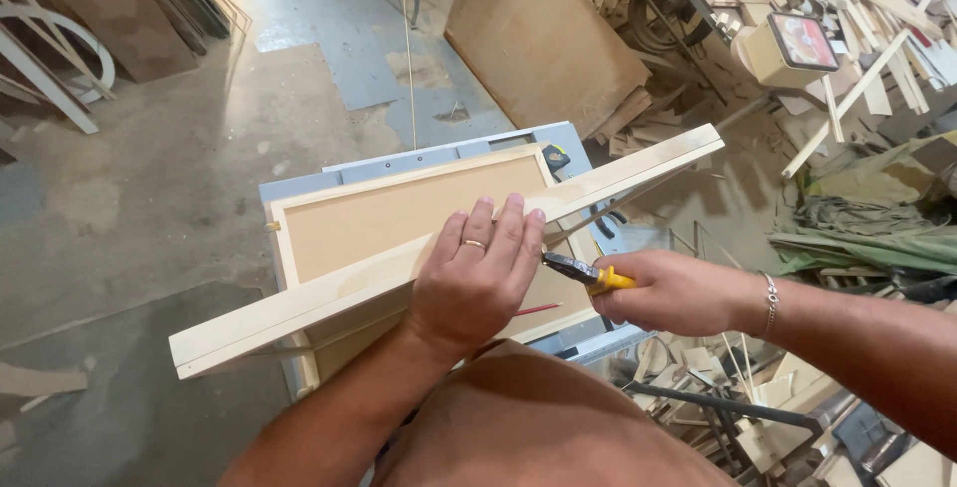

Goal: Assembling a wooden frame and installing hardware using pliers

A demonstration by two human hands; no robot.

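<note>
— So, what is the person holding?

— A long pale wooden slat point(299, 308), planed smooth, with square ends. It runs on a slant from low on the left to high on the right, across a framed panel point(389, 213). The left hand point(477, 283) lies flat on top of the slat near its middle, fingers together and stretched forward, pressing it down; a ring sits on one finger.

— And the right hand?

— The right hand point(678, 293) is closed around the yellow handle of a pair of pliers point(583, 271). The dark nose points left and meets the slat's underside just beside the left hand. Whether it grips a nail or staple there cannot be told; the tip is too small. A bracelet hangs at that wrist.

— What does the slat rest on?

— The panel: a light wood frame around a tan board, lying on a grey metal work table point(439, 153). A red pencil point(538, 309) lies on the panel, below the left hand.

— Any packages or signs?

— No packaging. At upper right a cream-coloured boxy machine point(788, 48) carries a rounded red plate on its top face, among heaps of offcuts point(877, 8). A large brown board point(543, 38) leans beyond the table.
</note>
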